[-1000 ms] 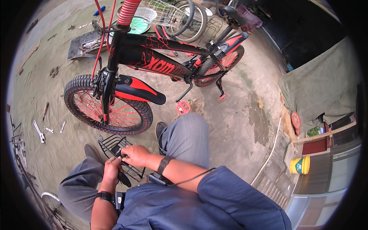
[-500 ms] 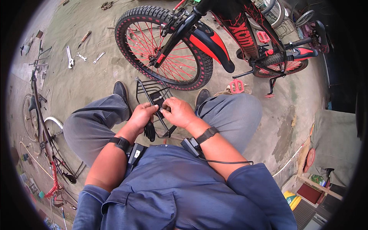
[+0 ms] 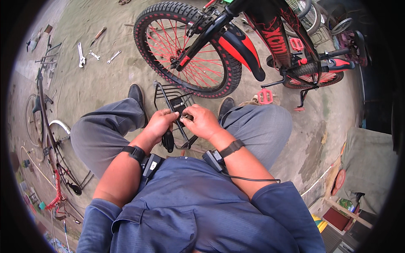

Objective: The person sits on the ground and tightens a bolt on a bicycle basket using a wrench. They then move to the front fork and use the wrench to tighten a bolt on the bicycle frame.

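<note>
I sit with a black wire bicycle rack (image 3: 166, 93) resting between my knees. My left hand (image 3: 159, 123) grips the rack's middle bracket from the left, fingers curled over it. Pinching a small part on the same bracket, my right hand (image 3: 203, 121) closes in from the right, and the two hands nearly touch. What the fingertips hold is too small to tell. A dark handle-like piece (image 3: 168, 141) hangs below my left hand. Just beyond the rack stands a black and red bicycle (image 3: 270, 33), its front wheel (image 3: 190, 46) close to my shoes.
Several wrenches (image 3: 81, 55) lie on the concrete floor at the upper left. A red bicycle frame with a wheel (image 3: 46, 139) lies along the left side. A loose red pedal (image 3: 265, 96) sits near my right knee. Boxes and a grey cloth (image 3: 367, 160) fill the right.
The view has swung down and left, so the bicycle now sits higher and to the right. Both hands have stayed together on the rack's bracket between my knees.
</note>
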A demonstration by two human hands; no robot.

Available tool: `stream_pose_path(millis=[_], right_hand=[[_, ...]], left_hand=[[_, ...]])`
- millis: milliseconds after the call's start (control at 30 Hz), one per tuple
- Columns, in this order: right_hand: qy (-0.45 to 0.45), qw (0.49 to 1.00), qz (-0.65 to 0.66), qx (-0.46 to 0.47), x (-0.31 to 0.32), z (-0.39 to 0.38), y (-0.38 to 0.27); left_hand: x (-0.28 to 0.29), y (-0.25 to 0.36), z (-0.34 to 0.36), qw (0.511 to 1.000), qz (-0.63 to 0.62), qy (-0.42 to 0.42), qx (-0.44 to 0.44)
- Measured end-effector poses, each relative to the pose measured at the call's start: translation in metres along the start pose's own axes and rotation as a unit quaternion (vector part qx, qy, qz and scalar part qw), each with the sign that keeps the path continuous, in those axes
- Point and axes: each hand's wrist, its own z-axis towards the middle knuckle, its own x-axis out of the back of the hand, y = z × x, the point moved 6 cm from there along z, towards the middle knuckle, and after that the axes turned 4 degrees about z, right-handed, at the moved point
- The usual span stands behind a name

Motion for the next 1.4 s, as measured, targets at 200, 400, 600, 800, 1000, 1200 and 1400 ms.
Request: stream_pose_path(millis=[200,400,600,800,1000,1200,1400], right_hand=[[0.011,1.000,-0.008,0.018,0.0017,-0.0017,-0.0030],[0.014,0.999,-0.013,0.039,0.0029,-0.0015,-0.0045],[0.016,0.999,-0.001,0.037,0.0039,-0.0016,-0.0041],[0.030,0.999,0.018,0.028,0.0042,-0.0017,-0.0020],[0.014,1.000,0.001,0.006,0.0041,-0.0005,-0.0002],[0.030,1.000,-0.006,0.007,0.0060,0.0009,-0.0039],[0.016,1.000,0.006,0.008,0.0048,0.0012,-0.0063]], left_hand=[[0.0014,-0.0029,0.0012,1.000,0.015,0.006,0.011],[-0.0006,-0.0026,0.0006,1.000,-0.004,0.005,0.010],[-0.0001,-0.0015,-0.0003,1.000,-0.010,0.010,0.008],[-0.0001,-0.0010,-0.0014,1.000,-0.019,0.007,0.009],[-0.0021,0.0006,-0.0021,1.000,-0.023,-0.004,0.005],[-0.0039,0.0033,-0.0040,1.000,-0.016,-0.007,0.000],[-0.0023,-0.0014,-0.0003,1.000,-0.019,-0.008,0.003]])
